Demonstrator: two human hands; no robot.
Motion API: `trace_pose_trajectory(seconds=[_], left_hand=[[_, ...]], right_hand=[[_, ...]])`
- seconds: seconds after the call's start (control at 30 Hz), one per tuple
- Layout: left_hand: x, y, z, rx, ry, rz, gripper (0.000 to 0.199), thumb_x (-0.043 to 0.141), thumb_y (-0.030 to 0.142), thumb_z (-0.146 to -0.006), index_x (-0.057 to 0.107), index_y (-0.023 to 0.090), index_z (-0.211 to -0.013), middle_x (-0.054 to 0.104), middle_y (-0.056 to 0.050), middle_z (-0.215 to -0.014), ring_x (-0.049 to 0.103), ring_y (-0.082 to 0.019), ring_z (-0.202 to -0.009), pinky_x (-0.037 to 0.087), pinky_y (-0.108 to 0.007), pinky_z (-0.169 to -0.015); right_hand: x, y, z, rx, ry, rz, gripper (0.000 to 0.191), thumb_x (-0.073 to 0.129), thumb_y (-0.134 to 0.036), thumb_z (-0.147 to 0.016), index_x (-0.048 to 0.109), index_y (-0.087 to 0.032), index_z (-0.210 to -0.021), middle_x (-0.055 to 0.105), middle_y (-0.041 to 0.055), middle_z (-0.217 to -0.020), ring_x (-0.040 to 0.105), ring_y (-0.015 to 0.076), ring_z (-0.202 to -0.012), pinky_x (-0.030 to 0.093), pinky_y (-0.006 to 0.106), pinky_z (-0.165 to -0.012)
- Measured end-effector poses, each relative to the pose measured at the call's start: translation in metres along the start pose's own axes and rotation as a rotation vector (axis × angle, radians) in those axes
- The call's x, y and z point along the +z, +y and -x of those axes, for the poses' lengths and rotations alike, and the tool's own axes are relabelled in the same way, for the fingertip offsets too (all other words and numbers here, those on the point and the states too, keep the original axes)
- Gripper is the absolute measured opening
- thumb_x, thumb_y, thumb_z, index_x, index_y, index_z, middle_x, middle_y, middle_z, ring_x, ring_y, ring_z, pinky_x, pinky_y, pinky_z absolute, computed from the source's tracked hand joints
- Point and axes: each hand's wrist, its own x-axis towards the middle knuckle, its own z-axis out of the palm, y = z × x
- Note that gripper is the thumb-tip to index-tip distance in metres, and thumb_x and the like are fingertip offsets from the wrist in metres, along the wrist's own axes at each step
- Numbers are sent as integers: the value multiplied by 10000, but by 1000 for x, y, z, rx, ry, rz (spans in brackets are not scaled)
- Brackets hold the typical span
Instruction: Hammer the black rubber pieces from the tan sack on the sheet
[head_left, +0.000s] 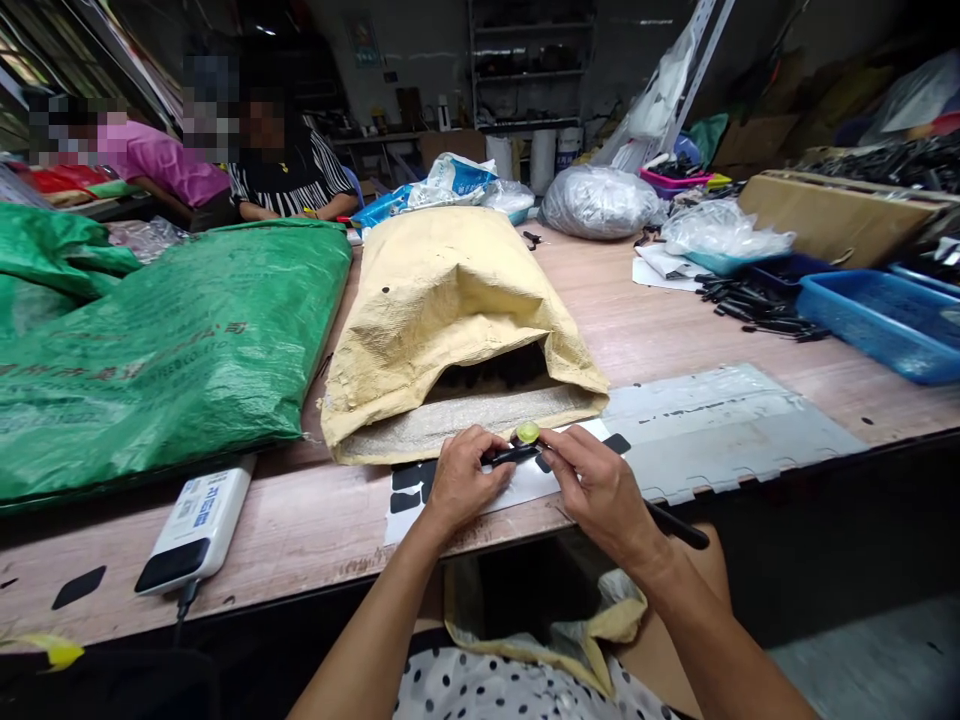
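Note:
My left hand [466,478] pinches a small, dark, elongated piece [514,455] above the table's front edge. My right hand [604,495] is closed around a slim black stick-like tool [679,525], whose rear end sticks out below the palm. Between the fingertips of both hands sits a round yellow-green thing [528,432]; what it belongs to is unclear. Under the hands lies a white sheet [525,487] with black rounded patches [406,502] on it. Just beyond, a yellow woven sack [457,290] lies with its mouth towards me, dark pieces inside.
A green sack [172,350] covers the left side, with a white power bank [199,525] before it. To the right are a grey sheet [727,430], a blue tray [885,320] and loose black parts [757,305]. Another open sack [551,650] rests at my lap. Two people sit at far left.

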Motion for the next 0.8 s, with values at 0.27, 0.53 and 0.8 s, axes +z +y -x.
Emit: trace_pose_trajectory(seconds=[0.27, 0.53, 0.8], left_hand=[[-1, 0, -1, -2, 15, 10, 84, 763, 191, -791, 685, 204, -820, 611, 14, -787, 560, -172, -812, 383, -286, -722], [2, 0, 0, -24, 15, 24, 136, 754, 171, -759, 723, 222, -881, 649, 13, -822, 555, -160, -765, 406, -286, -733], [-3, 5, -1, -37, 0, -13, 130, 727, 183, -751, 691, 212, -872, 621, 8, -810, 564, -178, -798, 419, -306, -768]], right_hand=[[9, -7, 7, -54, -83, 166, 377, 452, -164, -987, 622, -241, -1314, 638, 44, -911, 620, 169, -842, 479, 272, -743], [-1, -1, 7, 5, 26, 133, 368, 466, -197, -988, 623, -231, -1320, 658, 55, -945, 634, 172, -882, 488, 274, -794], [-4, 10, 5, 77, 64, 157, 342, 470, -239, -991, 640, -259, -1287, 684, 47, -986, 646, 183, -921, 491, 292, -827]])
